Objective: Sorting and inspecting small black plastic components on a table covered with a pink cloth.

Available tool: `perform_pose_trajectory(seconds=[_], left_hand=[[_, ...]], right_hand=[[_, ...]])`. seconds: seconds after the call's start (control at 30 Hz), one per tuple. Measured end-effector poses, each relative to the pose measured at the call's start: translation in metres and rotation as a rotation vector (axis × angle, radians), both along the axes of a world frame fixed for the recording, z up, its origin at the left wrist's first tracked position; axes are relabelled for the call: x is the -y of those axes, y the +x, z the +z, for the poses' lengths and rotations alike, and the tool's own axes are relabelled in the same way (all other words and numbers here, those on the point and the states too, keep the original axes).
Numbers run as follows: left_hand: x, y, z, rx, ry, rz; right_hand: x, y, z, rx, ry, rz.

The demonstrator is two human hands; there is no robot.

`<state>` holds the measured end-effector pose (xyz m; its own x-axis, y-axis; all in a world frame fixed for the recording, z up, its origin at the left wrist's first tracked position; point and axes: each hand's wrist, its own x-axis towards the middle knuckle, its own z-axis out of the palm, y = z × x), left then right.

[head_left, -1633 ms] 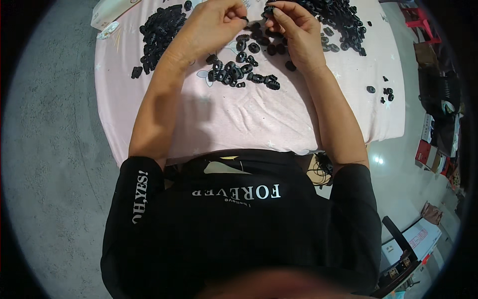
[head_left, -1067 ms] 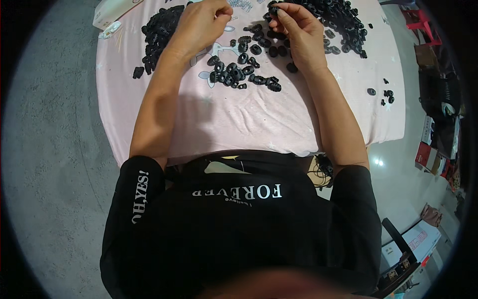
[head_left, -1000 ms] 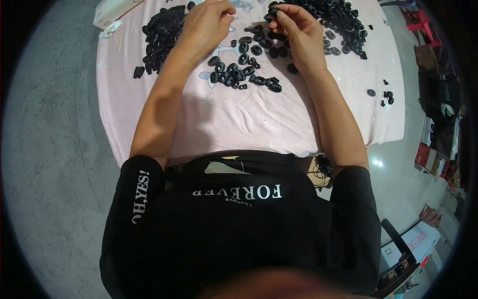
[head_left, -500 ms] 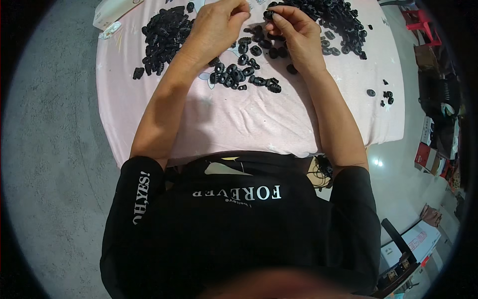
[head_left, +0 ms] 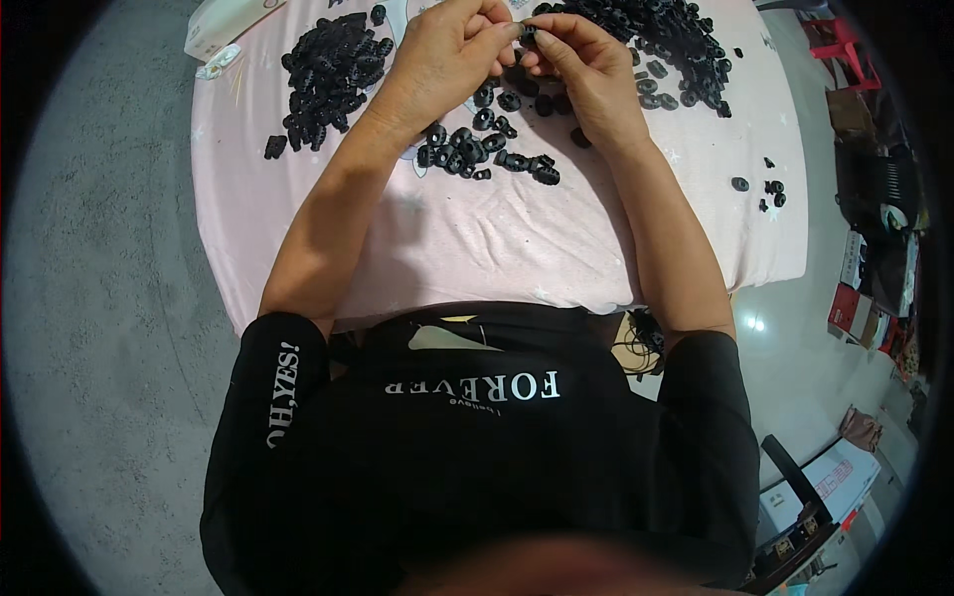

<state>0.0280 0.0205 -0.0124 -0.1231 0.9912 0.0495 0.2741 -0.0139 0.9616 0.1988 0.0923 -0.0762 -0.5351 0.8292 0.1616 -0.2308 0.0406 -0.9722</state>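
Observation:
My left hand (head_left: 447,58) and my right hand (head_left: 596,84) meet at the far middle of the table. Between their fingertips is a small black oval plastic piece (head_left: 528,35), partly covered by the fingers. The right thumb and forefinger pinch it, and the left thumb and forefinger press against its other side. Just below the hands lies a loose group of black plastic pieces (head_left: 457,151), several with holes through them. A heap of ribbed black pieces (head_left: 333,74) lies left of my left hand. Beyond my right hand is another heap of black oval pieces (head_left: 686,50).
A pale pink cloth (head_left: 477,243) covers the table. Some stray black pieces (head_left: 775,194) lie near its right edge. A white box (head_left: 224,28) stands at the far left corner beside a small white packet (head_left: 219,62). Cartons and a red stool (head_left: 845,50) are on the floor at right.
My left hand has moved slightly right, so its fingertips now meet the right hand's at the small black piece. The piece is a little closer to the left hand. The heaps look the same.

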Motion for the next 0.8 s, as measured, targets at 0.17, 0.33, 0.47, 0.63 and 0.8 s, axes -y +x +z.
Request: perform_pose_trajectory(seconds=[0.17, 0.33, 0.47, 0.63, 0.8], left_hand=[[0.001, 0.003, 0.004, -0.046, -0.005, 0.049], [0.004, 0.007, 0.002, -0.090, 0.037, 0.056], [0.003, 0.007, -0.006, -0.043, 0.073, 0.062], [0.004, 0.003, 0.006, 0.005, 0.010, 0.037], [0.007, -0.042, 0.012, -0.325, -0.081, -0.042]], right_hand=[[0.001, -0.002, -0.002, -0.006, 0.029, 0.002], [0.004, -0.001, 0.000, 0.007, -0.028, 0.011], [0.005, -0.002, 0.000, -0.031, -0.087, 0.037], [0.005, -0.003, 0.000, -0.166, -0.197, 0.119], [0.002, 0.000, 0.001, -0.098, -0.144, 0.086]])
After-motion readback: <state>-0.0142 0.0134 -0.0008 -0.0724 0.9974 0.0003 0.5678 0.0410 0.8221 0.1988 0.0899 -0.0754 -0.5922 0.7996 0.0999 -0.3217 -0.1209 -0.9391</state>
